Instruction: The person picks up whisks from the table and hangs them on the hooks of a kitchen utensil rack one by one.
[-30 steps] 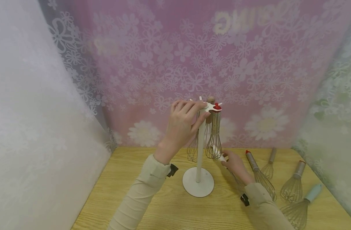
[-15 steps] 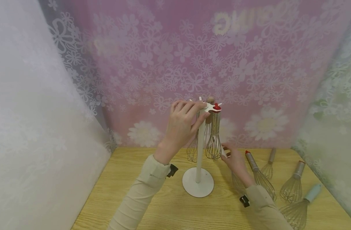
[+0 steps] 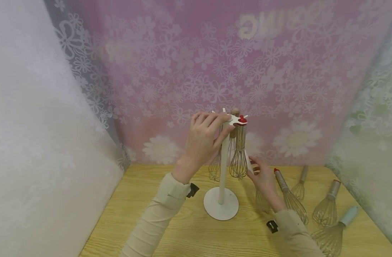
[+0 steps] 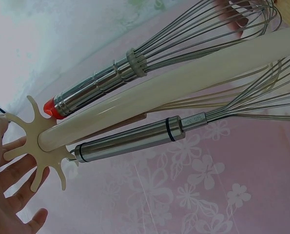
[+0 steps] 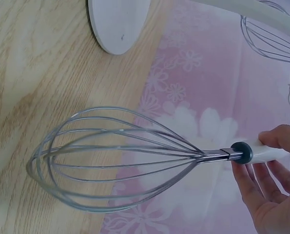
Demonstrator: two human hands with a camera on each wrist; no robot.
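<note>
Right grip, clamped on white-handled wire whisk, should clear hanging red-capped steel whisk; left grip, fingers spread, steadies white stand.

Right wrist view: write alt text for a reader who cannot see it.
A right hand holds a white-handled wire whisk, its loops pointing left across the picture. Behind it are a wooden tabletop, a round white base cut off at the top edge, and a pink floral backdrop.
</note>
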